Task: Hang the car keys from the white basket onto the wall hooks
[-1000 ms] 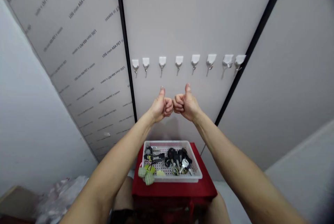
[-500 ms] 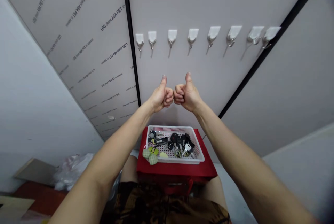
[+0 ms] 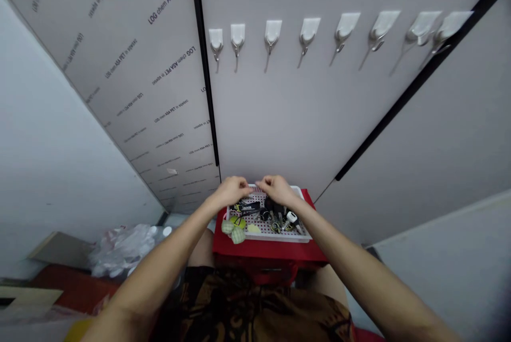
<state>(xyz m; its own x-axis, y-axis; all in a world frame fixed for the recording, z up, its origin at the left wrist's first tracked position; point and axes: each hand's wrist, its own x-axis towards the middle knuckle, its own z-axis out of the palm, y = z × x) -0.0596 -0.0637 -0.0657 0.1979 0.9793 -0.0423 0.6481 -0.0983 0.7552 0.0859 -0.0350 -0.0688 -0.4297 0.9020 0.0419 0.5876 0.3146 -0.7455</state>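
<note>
My left hand point(image 3: 235, 190) is over the far left part of a white perforated plastic basket point(image 3: 275, 238), its fingers loosely bent and a little apart. Facing it, my right hand point(image 3: 276, 189) hangs over the basket's far rim, fingers also loosely bent. A small gap separates the fingertips, and no object shows in either hand. Inside the basket lie a black strap with white lettering point(image 3: 250, 207), several dark keys point(image 3: 275, 209) and a key with a whitish head point(image 3: 292, 217). A green checked fabric charm point(image 3: 238, 235) hangs over the near left rim.
The basket stands on a red box point(image 3: 267, 249) between my knees. Several white adhesive hooks point(image 3: 272, 33) run in a row across the pale panel ahead. Black strips point(image 3: 205, 60) edge that panel. Clear plastic bags point(image 3: 123, 249) lie at the lower left.
Both hands have come down from in front of the panel to the basket. Their thumbs-up fists have loosened. The view has tipped, so the hooks appear higher and larger.
</note>
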